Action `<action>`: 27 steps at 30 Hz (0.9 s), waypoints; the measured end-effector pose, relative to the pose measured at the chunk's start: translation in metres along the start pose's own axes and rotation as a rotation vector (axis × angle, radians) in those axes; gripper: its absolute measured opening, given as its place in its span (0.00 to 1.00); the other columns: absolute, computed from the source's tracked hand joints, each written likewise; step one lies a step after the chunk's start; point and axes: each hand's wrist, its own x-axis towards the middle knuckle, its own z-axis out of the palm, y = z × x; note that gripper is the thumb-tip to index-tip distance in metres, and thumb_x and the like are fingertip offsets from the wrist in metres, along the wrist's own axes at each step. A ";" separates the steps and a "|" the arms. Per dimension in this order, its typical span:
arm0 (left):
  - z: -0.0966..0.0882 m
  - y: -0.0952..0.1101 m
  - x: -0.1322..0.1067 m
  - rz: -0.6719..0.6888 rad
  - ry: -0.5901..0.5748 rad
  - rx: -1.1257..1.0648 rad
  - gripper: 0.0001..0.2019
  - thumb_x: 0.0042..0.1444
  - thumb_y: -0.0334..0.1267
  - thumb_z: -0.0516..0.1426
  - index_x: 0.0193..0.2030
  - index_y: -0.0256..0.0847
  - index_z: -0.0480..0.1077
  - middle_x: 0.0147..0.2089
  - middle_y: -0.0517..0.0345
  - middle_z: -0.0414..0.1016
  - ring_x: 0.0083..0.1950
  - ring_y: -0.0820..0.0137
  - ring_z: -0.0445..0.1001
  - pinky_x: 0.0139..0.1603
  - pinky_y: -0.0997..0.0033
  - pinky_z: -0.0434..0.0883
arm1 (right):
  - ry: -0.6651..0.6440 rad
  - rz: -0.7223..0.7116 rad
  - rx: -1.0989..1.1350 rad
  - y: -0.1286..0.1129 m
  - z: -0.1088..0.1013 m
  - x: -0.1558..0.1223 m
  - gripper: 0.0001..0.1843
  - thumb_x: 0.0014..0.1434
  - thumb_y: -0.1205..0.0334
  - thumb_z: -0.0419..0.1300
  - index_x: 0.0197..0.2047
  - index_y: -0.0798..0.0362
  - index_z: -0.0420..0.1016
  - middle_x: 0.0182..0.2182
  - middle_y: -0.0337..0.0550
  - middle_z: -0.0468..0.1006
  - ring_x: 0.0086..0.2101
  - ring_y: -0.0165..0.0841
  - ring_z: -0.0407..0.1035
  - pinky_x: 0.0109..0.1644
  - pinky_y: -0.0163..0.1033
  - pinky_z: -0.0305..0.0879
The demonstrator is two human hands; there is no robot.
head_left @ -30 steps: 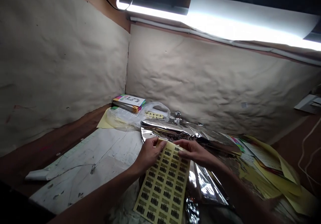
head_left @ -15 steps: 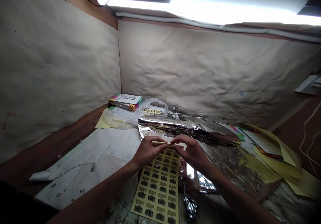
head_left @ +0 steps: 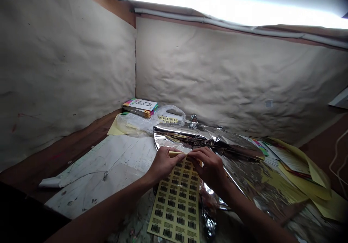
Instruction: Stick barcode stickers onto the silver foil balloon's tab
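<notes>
head view | my left hand (head_left: pixel 164 165) and right hand (head_left: pixel 209 168) pinch a thin yellow strip (head_left: pixel 176 152) at the top of the barcode label sheet (head_left: pixel 176 206), just beside crumpled silver foil (head_left: pixel 206 136) | risk: an uneven pull could tear the strip or crease the sheet

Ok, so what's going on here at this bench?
A person is handling a yellow sheet of barcode labels with both bare hands. The left hand and right hand meet at its top edge, pinching it, with a thin yellow strip showing at the fingers. Crumpled silver foil lies beyond and to the right of the sheet, and a scuffed white board lies to its left. Farther back are a clear plastic bag and a stack of colourful booklets.
</notes>
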 end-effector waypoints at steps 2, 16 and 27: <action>-0.001 0.000 0.000 -0.008 -0.005 0.006 0.16 0.55 0.48 0.60 0.39 0.35 0.78 0.39 0.48 0.81 0.41 0.57 0.79 0.37 0.65 0.75 | 0.003 0.004 -0.005 -0.001 0.002 -0.001 0.05 0.62 0.68 0.58 0.39 0.51 0.76 0.35 0.44 0.78 0.38 0.35 0.69 0.40 0.41 0.67; -0.023 -0.015 0.018 -0.285 -0.002 0.020 0.23 0.47 0.52 0.65 0.41 0.33 0.76 0.34 0.46 0.81 0.34 0.58 0.79 0.31 0.65 0.74 | -0.566 0.808 0.858 0.005 -0.074 -0.024 0.16 0.53 0.51 0.66 0.31 0.57 0.74 0.27 0.40 0.74 0.28 0.30 0.68 0.33 0.36 0.63; -0.021 -0.014 0.019 -0.374 -0.024 0.075 0.25 0.44 0.51 0.66 0.43 0.32 0.76 0.35 0.45 0.81 0.37 0.53 0.80 0.33 0.61 0.76 | -0.668 0.849 0.726 0.016 -0.060 -0.058 0.18 0.54 0.48 0.64 0.35 0.57 0.75 0.29 0.42 0.76 0.27 0.29 0.68 0.28 0.33 0.63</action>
